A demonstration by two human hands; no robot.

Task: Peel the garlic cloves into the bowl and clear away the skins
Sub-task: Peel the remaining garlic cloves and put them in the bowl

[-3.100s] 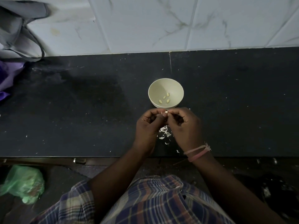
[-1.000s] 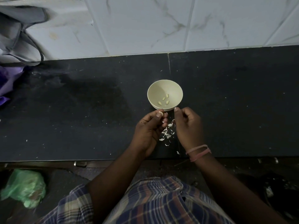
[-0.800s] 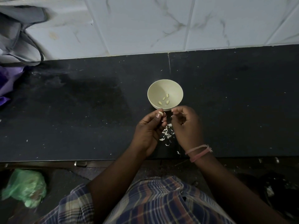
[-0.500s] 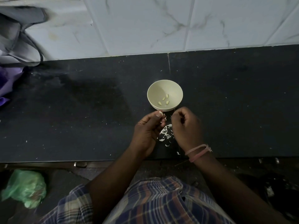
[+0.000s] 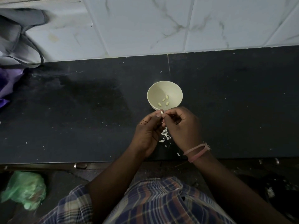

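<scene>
**Nearly there: clove no. 5 gets its skin picked off over dark counter**

Here, both hands meet just in front of the bowl (image 5: 164, 96), fingertips together on one small garlic clove (image 5: 161, 112). The left hand (image 5: 148, 131) pinches the clove between thumb & forefinger; the right hand (image 5: 182, 126), fingers curled in, nips at it from the other side, prob. at a flap of skin, though the contact itself is too small to make out. Four peeled cloves (image 5: 163, 101) already lie in the bowl's bottom.

Handling, as a judgement: the clove is tiny, light & firm, likely slick once bare, so it wants a tight fingertip pinch at the ends while a nail lifts the skin. The skins (image 5: 165, 136) are papery, weightless bits scattered on the counter (image 5: 80, 110) below & between the hands; a breath could shift them, so sweeping them together w/ a flat palm looks better than picking them up one by one.

Around: tiled wall (image 5: 145, 26) behind, a grey bag (image 5: 17, 38) & purple cloth (image 5: 9, 83) at far left, a green plastic bag (image 5: 24, 189) on the floor below the counter edge. Nothing stands between hands & bowl; the drop is short.
</scene>
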